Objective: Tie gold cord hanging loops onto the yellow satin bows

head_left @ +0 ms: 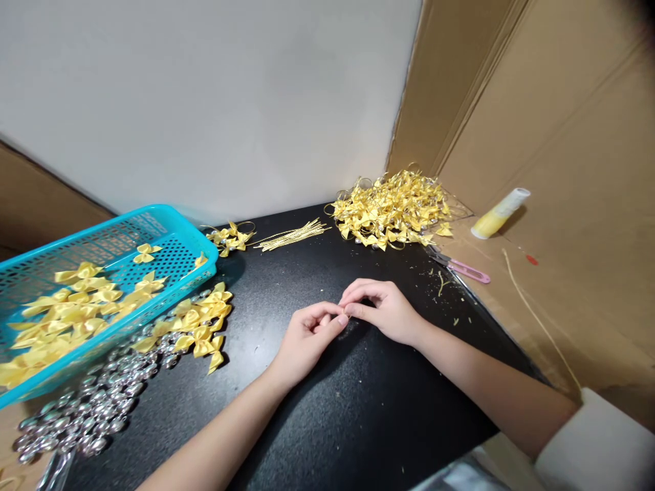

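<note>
My left hand [314, 334] and my right hand [381, 307] meet fingertip to fingertip above the middle of the black table [317, 423]. Both are closed in a pinch; whatever lies between the fingers is too small or hidden to make out. Beyond them lies a bundle of thin gold cords [294, 235]. A heap of yellow bows with looped cords [394, 208] sits behind my right hand. To the left of my left hand are loose yellow ribbon bows [202, 324], resting partly on shiny silver beads [107, 395].
A blue plastic basket [168, 221] with yellow bows stands at the left. Another small group of bows [233, 239] lies by its corner. At the right are pink-handled thread snips [468, 271], a yellow-white thread cone [499, 215] and cardboard [573, 170]. A pale wall [230, 102] rises behind.
</note>
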`<state>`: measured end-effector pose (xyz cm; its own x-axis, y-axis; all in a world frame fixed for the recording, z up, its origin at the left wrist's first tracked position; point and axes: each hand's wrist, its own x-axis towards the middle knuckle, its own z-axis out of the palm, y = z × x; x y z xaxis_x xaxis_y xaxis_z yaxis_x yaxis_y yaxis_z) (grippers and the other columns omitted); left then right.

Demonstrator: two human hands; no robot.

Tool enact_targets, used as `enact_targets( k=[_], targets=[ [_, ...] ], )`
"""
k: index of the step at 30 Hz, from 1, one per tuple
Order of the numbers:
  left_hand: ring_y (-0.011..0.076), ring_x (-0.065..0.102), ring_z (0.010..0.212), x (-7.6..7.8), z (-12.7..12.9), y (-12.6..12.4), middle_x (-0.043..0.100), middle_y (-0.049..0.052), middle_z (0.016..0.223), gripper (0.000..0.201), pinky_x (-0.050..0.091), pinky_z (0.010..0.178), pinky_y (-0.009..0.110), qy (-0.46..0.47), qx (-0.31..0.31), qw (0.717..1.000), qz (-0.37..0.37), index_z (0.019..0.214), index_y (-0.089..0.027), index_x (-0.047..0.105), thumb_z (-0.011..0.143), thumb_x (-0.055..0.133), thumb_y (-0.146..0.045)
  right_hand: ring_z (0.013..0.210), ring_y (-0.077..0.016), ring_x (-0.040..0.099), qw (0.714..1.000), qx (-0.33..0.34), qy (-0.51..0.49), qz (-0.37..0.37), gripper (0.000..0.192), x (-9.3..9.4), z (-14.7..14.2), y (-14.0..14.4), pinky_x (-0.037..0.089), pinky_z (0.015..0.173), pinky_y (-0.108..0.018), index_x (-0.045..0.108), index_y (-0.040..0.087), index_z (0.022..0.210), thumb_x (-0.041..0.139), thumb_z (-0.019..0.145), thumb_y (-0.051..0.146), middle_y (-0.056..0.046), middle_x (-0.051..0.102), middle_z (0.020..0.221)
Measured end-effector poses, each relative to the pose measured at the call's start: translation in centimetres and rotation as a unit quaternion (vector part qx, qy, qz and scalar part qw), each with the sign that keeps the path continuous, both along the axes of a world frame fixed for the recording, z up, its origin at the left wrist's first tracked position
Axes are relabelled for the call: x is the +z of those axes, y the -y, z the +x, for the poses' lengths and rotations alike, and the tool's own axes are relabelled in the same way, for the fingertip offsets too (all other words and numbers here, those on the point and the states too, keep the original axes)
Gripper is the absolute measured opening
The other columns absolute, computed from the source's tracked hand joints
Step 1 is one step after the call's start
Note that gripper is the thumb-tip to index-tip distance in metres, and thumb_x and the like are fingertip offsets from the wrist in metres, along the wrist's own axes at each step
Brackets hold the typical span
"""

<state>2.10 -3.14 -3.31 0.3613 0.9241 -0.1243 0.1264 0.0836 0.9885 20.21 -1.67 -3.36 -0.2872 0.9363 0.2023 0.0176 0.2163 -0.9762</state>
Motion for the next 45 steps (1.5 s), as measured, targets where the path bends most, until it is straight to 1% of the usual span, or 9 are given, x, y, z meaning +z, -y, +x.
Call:
enact_targets(
  k=[5, 13, 15, 19, 22, 28, 34, 39, 45],
  targets=[
    [0.0118, 0.046, 0.062, 0.9, -0.7, -0.3, 0.065, 0.005, 0.086, 0.021, 0.037, 0.057, 0.025, -0.052, -0.012, 0.993, 0.1, 0.09, -0.017, 0.07, 0.085, 0.057, -0.032, 0.078, -0.0157, 0.062, 1.0, -0.011, -0.017, -0.012, 0.01, 0.0, 0.0, 0.0, 0.046, 0.073, -0.031, 0.074, 0.022, 0.076, 0.072, 0.079, 0.03, -0.003, 0.069, 0.083],
    [0.0079, 0.042, 0.057, 1.0, -1.2, -1.1, 0.06, 0.007, 0.116, 0.02, 0.039, 0.054, 0.023, -0.111, 0.028, 0.972, 0.206, 0.101, -0.02, 0.064, 0.082, 0.061, -0.021, 0.081, -0.0164, 0.063, 1.0, -0.009, -0.015, -0.005, 0.014, 0.3, 0.0, 0.0, 0.046, 0.075, -0.032, 0.074, 0.021, 0.076, 0.072, 0.079, 0.035, -0.003, 0.07, 0.083],
    [0.0094, 0.044, 0.061, 0.8, -1.1, -1.1, 0.062, 0.007, 0.113, 0.016, 0.041, 0.057, 0.024, -0.101, 0.031, 0.973, 0.205, 0.097, -0.019, 0.062, 0.081, 0.062, -0.02, 0.081, -0.0164, 0.063, 1.0, -0.012, -0.016, -0.009, 0.017, 0.3, -0.1, 0.0, 0.046, 0.075, -0.032, 0.074, 0.021, 0.076, 0.072, 0.079, 0.038, -0.003, 0.07, 0.084],
    [0.0132, 0.052, 0.076, 0.3, -1.4, -1.6, 0.06, 0.002, 0.088, 0.012, 0.043, 0.069, 0.024, 0.021, 0.13, 0.98, 0.152, 0.077, -0.019, 0.051, 0.078, 0.062, -0.017, 0.08, -0.0164, 0.062, 0.999, -0.016, -0.018, -0.021, 0.016, 0.4, -0.1, 0.1, 0.045, 0.075, -0.033, 0.074, 0.021, 0.075, 0.072, 0.078, 0.037, -0.003, 0.07, 0.083],
    [0.0142, 0.056, 0.083, 0.0, -1.6, -2.0, 0.06, 0.001, 0.088, 0.014, 0.045, 0.074, 0.025, 0.116, 0.171, 0.972, 0.113, 0.082, -0.02, 0.049, 0.076, 0.06, -0.014, 0.079, -0.0162, 0.062, 0.999, -0.016, -0.02, -0.027, 0.014, 0.4, 0.0, 0.0, 0.045, 0.073, -0.032, 0.074, 0.022, 0.075, 0.072, 0.078, 0.036, -0.003, 0.07, 0.083],
    [0.0206, 0.059, 0.109, 0.6, -0.5, -1.1, 0.064, 0.009, 0.115, 0.034, 0.043, 0.099, 0.035, 0.057, -0.022, 0.995, 0.077, 0.109, -0.019, 0.057, 0.077, 0.067, -0.017, 0.077, -0.016, 0.061, 0.999, -0.017, -0.035, -0.028, 0.018, 0.4, -0.1, 0.0, 0.046, 0.072, -0.032, 0.073, 0.021, 0.074, 0.073, 0.077, 0.039, -0.003, 0.069, 0.081],
    [0.0151, 0.063, 0.078, 0.9, 0.0, -0.8, 0.067, 0.003, 0.079, 0.018, 0.048, 0.078, 0.029, 0.046, -0.036, 0.998, 0.016, 0.096, -0.016, 0.056, 0.086, 0.06, -0.031, 0.074, -0.0152, 0.06, 0.998, -0.023, -0.045, -0.033, 0.018, 0.4, 0.0, -0.1, 0.045, 0.07, -0.032, 0.072, 0.02, 0.074, 0.073, 0.077, 0.038, -0.003, 0.068, 0.08],
    [0.009, 0.042, 0.054, 1.1, -0.2, -0.9, 0.046, -0.005, 0.059, 0.024, 0.035, 0.054, 0.021, -0.013, -0.007, 0.999, 0.03, 0.081, -0.015, 0.057, 0.086, 0.058, -0.038, 0.075, -0.0155, 0.06, 0.998, -0.037, -0.025, -0.033, 0.016, 0.4, 0.1, -0.2, 0.045, 0.071, -0.031, 0.072, 0.02, 0.073, 0.073, 0.077, 0.036, -0.003, 0.069, 0.082],
    [0.0073, 0.029, 0.05, 1.3, -0.1, -0.6, 0.033, -0.007, 0.054, 0.029, 0.024, 0.047, 0.02, -0.035, -0.005, 0.999, 0.009, 0.078, -0.015, 0.062, 0.084, 0.06, -0.043, 0.075, -0.0152, 0.06, 0.998, -0.036, -0.015, -0.041, 0.014, 0.0, 0.0, -0.3, 0.046, 0.072, -0.031, 0.072, 0.02, 0.074, 0.071, 0.077, 0.033, -0.003, 0.069, 0.082]
  ],
)
